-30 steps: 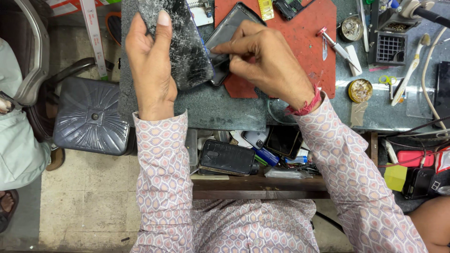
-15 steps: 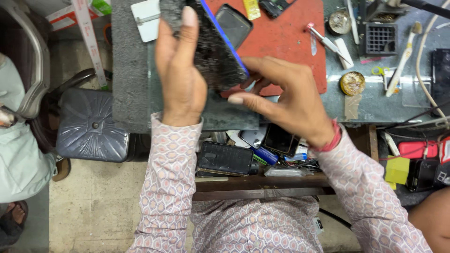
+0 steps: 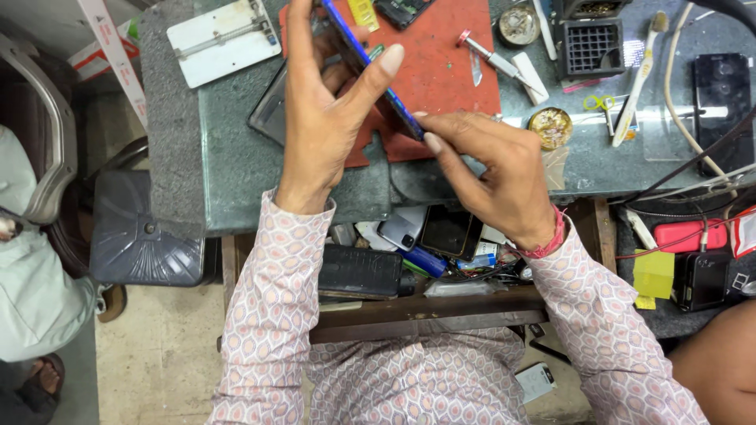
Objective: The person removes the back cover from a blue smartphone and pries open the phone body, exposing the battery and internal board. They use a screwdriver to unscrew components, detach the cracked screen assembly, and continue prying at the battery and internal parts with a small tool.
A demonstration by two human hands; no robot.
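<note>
left hand (image 3: 319, 126): top middle, grip pinching phone (image 3: 370, 67) up on edge, so its side shows.
right hand (image 3: 492, 169): grip pinching phone's low end, to steady it.
mat (image 3: 449, 71): red, under, on table (image 3: 236, 181).

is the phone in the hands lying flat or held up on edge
On edge: the phone is lifted off the red mat, its blue side facing the camera.

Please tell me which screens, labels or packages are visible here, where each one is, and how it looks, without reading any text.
Phone: held on edge in left hand and right hand, blue rim.
Dark phone: bench, far right, black glossy rectangle.
Phone screens: open drawer below the bench, dark rectangles.
Yellow label: red mat, top edge, small strip.
Red case: right shelf, rounded.
</note>
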